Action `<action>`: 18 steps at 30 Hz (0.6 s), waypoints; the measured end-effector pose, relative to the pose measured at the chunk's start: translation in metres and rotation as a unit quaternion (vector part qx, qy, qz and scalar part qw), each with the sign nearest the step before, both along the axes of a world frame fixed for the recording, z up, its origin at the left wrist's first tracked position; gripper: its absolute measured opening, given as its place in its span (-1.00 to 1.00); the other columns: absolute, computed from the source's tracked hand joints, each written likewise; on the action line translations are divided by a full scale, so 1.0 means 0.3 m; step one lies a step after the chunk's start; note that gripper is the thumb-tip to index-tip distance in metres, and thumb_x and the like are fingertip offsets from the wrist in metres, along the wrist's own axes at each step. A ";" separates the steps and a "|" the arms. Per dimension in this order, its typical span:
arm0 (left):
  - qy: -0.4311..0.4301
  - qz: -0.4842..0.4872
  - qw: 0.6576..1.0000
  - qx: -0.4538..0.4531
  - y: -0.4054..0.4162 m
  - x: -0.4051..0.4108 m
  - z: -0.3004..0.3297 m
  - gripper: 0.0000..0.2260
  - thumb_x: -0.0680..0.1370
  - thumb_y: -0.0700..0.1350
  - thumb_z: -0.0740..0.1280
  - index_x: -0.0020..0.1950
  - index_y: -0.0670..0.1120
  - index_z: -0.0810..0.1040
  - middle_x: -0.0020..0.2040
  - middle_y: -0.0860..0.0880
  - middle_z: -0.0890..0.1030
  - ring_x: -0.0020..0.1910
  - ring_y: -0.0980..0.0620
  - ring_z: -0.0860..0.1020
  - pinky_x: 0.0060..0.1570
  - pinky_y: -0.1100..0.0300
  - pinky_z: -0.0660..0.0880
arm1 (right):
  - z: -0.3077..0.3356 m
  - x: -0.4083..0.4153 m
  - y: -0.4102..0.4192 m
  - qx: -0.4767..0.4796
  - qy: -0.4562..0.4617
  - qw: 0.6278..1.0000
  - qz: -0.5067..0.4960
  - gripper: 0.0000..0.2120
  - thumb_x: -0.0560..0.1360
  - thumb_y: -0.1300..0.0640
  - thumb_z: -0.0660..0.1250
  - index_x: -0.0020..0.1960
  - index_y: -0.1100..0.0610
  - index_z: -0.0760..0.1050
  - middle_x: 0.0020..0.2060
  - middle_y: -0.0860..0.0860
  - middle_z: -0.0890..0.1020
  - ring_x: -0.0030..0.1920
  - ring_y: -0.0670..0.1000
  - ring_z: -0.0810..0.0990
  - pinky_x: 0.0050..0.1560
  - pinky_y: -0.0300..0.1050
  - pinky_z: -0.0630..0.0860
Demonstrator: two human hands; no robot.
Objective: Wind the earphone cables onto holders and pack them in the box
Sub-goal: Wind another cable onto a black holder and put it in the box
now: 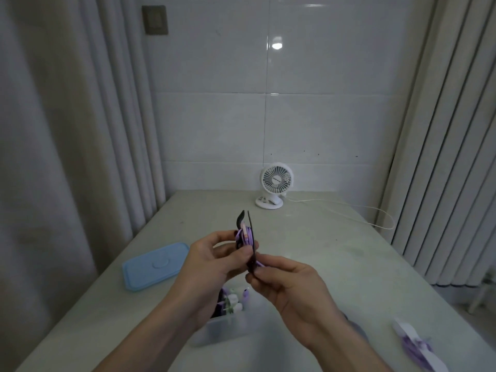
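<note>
While left hand (214, 260) grips holder (248, 237), right hand (284, 280) pinches cable (245, 236) end at frame centre; slack pinch risks coils unwinding above box (228, 330).

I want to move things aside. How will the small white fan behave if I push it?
The fan probably tips backward if pushed high: its round head sits above a smaller base. It looks light, so a low push should slide it. Its cable may drag.

Two bare forearms enter from about 7 and 5 o'clock, without sleeves, watch, rings or bracelets, ending in the left hand (208, 260) and the right hand (288, 283), with a dark-painted nail on one left fingertip.
</note>
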State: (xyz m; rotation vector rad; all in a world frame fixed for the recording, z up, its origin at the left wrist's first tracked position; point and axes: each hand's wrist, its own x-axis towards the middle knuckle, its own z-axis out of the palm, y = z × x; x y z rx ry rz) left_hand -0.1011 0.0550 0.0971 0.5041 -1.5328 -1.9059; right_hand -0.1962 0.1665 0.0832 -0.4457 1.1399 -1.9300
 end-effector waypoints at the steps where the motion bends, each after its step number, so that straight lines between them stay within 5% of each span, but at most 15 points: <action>1: 0.003 0.005 1.000 0.004 -0.002 0.002 -0.001 -0.77 0.46 -0.33 0.40 0.11 -0.27 0.57 -0.02 -0.23 0.72 -0.06 -0.19 0.68 -0.02 0.09 0.62 | 0.002 0.004 -0.003 -0.004 -0.010 1.000 0.009 -0.78 0.40 0.55 0.32 -0.09 0.36 0.69 -0.17 0.28 0.72 -0.30 0.13 0.69 -0.23 -0.17 0.66; 6: 0.017 0.026 0.999 0.025 -0.009 0.008 -0.006 -0.76 0.45 -0.35 0.41 0.11 -0.30 0.56 -0.05 -0.22 0.72 -0.11 -0.12 0.70 -0.13 0.18 0.64 | 0.009 0.019 -0.008 -0.007 -0.046 0.998 0.031 -0.81 0.42 0.52 0.31 -0.09 0.40 0.68 -0.15 0.30 0.71 -0.29 0.13 0.70 -0.18 -0.15 0.69; 14: -0.009 0.082 0.994 -0.072 -0.006 0.008 -0.008 -0.77 0.38 -0.37 0.48 -0.03 -0.18 0.56 -0.09 -0.18 0.71 -0.09 -0.21 0.70 0.01 -0.13 0.62 | -0.002 0.026 -0.008 0.007 -0.074 0.997 0.021 -0.90 0.41 0.46 0.35 -0.14 0.45 0.64 -0.23 0.31 0.70 -0.27 0.16 0.72 -0.23 -0.16 0.69; 18: -0.024 0.091 0.987 -0.131 -0.015 0.008 -0.009 -0.75 0.33 -0.36 0.52 -0.13 -0.11 0.56 -0.15 -0.05 0.70 -0.17 -0.08 0.70 -0.16 0.07 0.59 | -0.005 0.026 -0.007 -0.002 -0.081 0.997 0.012 -0.79 0.31 0.41 0.41 -0.07 0.49 0.61 -0.22 0.32 0.69 -0.26 0.17 0.73 -0.17 -0.14 0.69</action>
